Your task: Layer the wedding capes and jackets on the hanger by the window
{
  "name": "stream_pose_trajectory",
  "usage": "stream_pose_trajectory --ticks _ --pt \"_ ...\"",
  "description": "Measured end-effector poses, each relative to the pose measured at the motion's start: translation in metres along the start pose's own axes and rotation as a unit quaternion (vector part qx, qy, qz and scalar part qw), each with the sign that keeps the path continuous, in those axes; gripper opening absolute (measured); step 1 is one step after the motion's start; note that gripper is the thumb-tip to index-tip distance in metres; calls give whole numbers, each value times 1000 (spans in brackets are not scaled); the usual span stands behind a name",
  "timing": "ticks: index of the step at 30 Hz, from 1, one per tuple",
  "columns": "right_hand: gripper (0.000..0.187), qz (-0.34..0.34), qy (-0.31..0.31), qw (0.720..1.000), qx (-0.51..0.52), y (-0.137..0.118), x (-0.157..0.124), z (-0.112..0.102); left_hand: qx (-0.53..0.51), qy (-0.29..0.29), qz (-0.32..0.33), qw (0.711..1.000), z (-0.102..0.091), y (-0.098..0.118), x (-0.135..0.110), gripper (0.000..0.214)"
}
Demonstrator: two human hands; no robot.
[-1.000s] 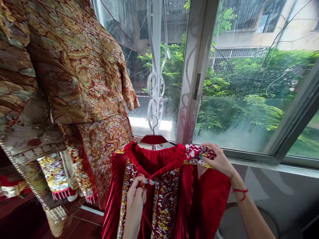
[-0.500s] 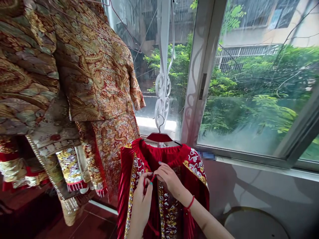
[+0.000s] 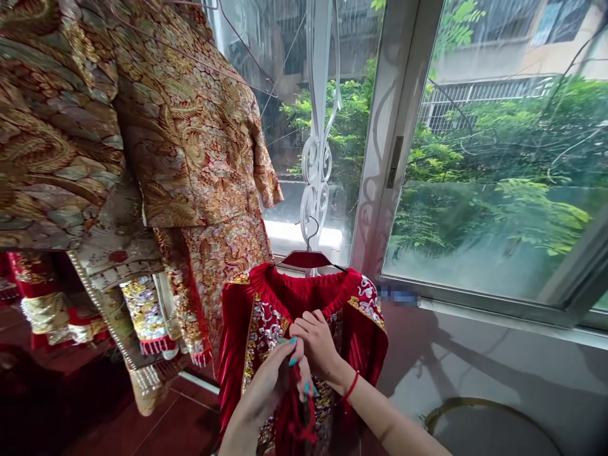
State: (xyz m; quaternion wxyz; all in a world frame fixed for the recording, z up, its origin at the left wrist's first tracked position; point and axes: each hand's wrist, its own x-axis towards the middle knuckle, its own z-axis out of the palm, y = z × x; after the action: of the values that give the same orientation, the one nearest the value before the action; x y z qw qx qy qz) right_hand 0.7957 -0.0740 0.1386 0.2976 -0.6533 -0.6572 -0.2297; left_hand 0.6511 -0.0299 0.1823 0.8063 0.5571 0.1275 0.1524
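A red velvet jacket (image 3: 237, 354) with gold and silver sequin embroidery hangs on a dark red hanger (image 3: 308, 258) in front of me. My left hand (image 3: 280, 377), with teal nails, is closed on a thin red cord (image 3: 306, 415) at the jacket's front; the cord dangles below the fingers. Close against it, my right hand (image 3: 317, 343) is curled at the front opening just below the collar, its fingers pinched where the cord meets the cloth. My hands partly hide the cord's upper end and the embroidered front edges.
Gold-brown brocade garments (image 3: 190, 145) hang at the left, with fringed, beaded pieces (image 3: 147, 310) below them. A white scrolled metal stand (image 3: 316, 164) rises behind the hanger. A sliding window (image 3: 475, 190) fills the right, above a grey wall (image 3: 456, 354) and a round-topped object (image 3: 494, 427).
My left hand has turned over and come closer to the right, its fingers now folded around the cord. The right hand's fingers have curled in. The view has shifted slightly left.
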Motion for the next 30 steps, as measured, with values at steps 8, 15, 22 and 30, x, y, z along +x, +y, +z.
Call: stream_pose_trajectory --ticks 8,15,22,30 --pt "27 25 -85 969 232 13 5 -48 357 201 148 900 -46 14 -10 43" --pt "25 42 -182 892 411 28 23 -85 433 159 263 847 -14 16 14 36" --pt "31 -136 -31 987 84 24 20 -94 433 34 212 875 -8 35 48 33" --pt "24 -167 129 977 10 32 2 -79 286 -42 195 937 -8 47 60 24"
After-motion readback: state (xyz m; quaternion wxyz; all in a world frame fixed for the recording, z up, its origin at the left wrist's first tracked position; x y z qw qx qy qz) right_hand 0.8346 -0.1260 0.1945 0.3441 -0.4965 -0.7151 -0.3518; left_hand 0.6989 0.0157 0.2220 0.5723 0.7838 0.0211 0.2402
